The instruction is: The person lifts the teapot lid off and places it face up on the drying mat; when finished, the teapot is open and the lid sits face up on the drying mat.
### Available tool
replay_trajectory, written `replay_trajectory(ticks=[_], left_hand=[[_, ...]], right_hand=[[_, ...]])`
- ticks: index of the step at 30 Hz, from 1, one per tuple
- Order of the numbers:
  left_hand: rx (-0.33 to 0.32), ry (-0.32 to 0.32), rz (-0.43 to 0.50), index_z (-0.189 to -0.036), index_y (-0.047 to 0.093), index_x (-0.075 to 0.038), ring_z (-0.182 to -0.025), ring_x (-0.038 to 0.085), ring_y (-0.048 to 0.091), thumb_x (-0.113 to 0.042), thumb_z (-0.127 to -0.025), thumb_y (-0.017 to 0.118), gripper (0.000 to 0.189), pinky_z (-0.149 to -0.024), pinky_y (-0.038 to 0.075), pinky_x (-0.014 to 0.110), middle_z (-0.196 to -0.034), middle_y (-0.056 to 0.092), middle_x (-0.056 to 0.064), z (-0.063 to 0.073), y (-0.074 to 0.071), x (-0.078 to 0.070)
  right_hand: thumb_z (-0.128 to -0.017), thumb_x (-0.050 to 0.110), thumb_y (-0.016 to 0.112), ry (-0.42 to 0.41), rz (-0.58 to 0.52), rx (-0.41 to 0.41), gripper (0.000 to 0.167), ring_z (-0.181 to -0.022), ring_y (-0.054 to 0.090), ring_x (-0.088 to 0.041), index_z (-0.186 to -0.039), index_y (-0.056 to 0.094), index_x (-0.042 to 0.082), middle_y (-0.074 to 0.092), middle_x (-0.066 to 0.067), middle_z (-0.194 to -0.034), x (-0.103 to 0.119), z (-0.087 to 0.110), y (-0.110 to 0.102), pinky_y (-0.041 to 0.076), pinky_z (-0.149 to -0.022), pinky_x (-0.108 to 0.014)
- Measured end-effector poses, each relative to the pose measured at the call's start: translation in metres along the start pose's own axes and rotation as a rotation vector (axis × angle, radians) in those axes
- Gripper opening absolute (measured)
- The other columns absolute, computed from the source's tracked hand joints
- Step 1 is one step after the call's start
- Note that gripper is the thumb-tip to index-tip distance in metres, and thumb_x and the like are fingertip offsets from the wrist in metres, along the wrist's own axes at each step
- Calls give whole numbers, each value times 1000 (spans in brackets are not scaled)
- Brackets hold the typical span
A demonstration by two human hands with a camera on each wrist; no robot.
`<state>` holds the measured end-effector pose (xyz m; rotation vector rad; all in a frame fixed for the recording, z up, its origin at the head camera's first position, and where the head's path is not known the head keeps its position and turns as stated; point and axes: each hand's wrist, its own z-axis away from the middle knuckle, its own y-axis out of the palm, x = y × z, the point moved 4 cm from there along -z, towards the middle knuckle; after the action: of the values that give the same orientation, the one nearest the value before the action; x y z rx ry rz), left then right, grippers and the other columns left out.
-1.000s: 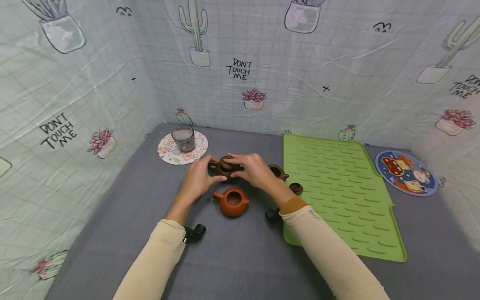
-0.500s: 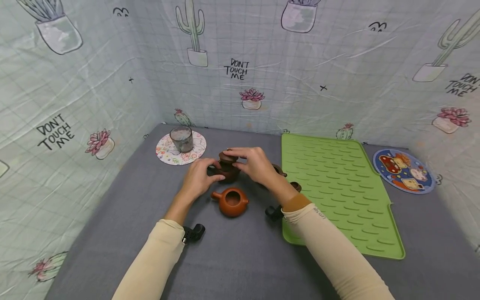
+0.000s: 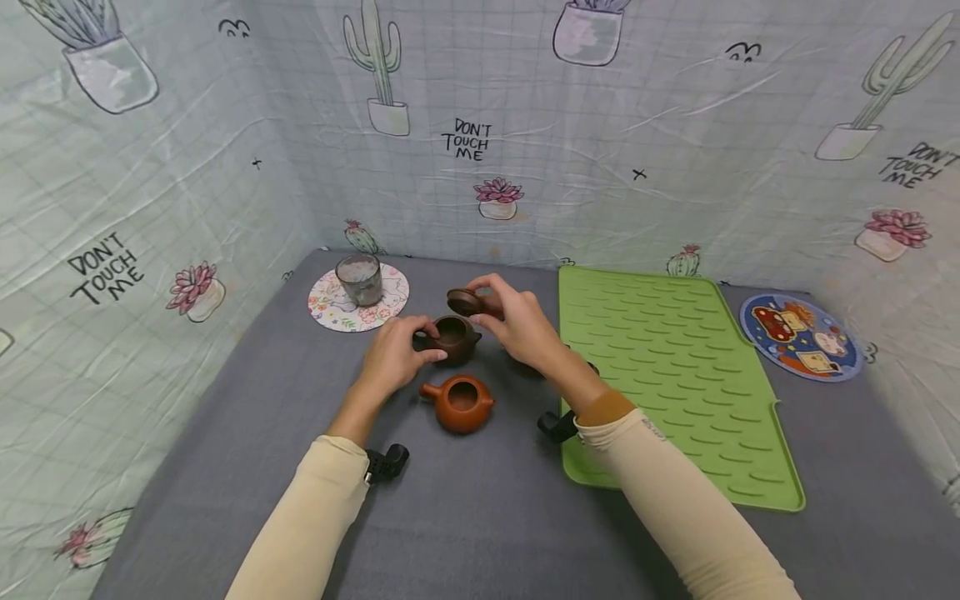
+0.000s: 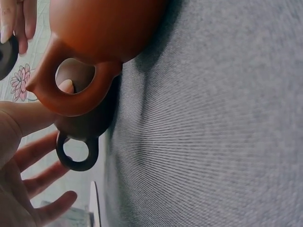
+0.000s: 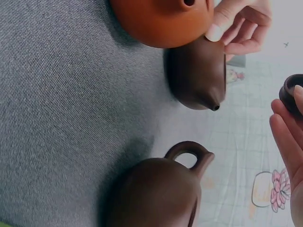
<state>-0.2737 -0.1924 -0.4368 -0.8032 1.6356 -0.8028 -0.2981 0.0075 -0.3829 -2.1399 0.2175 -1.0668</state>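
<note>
My left hand point(image 3: 393, 354) pinches the handle-side rim of a small dark brown teapot point(image 3: 462, 343), which stands uncovered on the cloth with its spout to the right. Up and to the right of that pot, my right hand point(image 3: 519, 327) holds its round dark lid point(image 3: 463, 302) in the air, tilted between thumb and fingers. Nearer to me sits an orange-brown teapot point(image 3: 463, 405) without a lid, its handle to the left. A second dark brown teapot point(image 5: 151, 194) shows in the right wrist view; in the head view my right wrist mostly hides it.
A glass point(image 3: 360, 280) stands on a round floral mat point(image 3: 322, 307) at the back left. On the right lies a green ribbed mat point(image 3: 675, 375), with a round blue patterned mat point(image 3: 843, 358) beyond it. A printed cloth wall point(image 3: 600, 125) closes off the back.
My right hand has lifted the lid off the dark teapot and carried it up and slightly right, tilting it. My left hand has stayed at the pot.
</note>
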Motion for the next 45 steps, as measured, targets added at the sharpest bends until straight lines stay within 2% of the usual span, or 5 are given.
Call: replay_trajectory(ticks=[12,20,30,35,45], left_hand=[[-1,-14,-19,-101,73,-16,-112,34,65,-30,-81,87,28,-99,49,52,-114,75,7,2,-1,2],[-6,-20,-18,-101,73,-17,-112,33,66,-32,-80,88,29,-97,50,51,-115,76,6,2,-1,2],[-8,-22,-11,-100,73,-18,-112,33,66,-32,-80,88,29,-97,51,51,-116,76,6,1,-2,1],[-6,-15,-14,-100,74,-19,-111,34,66,-31,-80,88,28,-97,51,51,-116,76,6,0,-2,-1],[-11,-15,0,-98,74,-18,-113,35,67,-30,-79,89,27,-97,51,51,-119,75,7,-1,-3,-2]], right_hand=[[-93,13,75,54,-44,-64,49,-89,79,-24,-141,62,13,72,-11,-130,1,8,-18,62,-71,-33],[-97,12,69,56,-215,-83,58,-88,79,-25,-151,49,20,64,-18,-141,1,14,-31,64,-78,-36],[-98,10,69,87,-275,-80,37,-93,78,-33,-134,64,10,71,-17,-126,2,21,-47,64,-76,-34],[-97,13,70,126,-274,-79,35,-89,79,-23,-133,66,11,78,-19,-107,-1,26,-54,62,-73,-26],[-95,11,72,157,-335,-96,37,-84,76,0,-132,66,12,72,-16,-123,-6,32,-71,63,-77,-29]])
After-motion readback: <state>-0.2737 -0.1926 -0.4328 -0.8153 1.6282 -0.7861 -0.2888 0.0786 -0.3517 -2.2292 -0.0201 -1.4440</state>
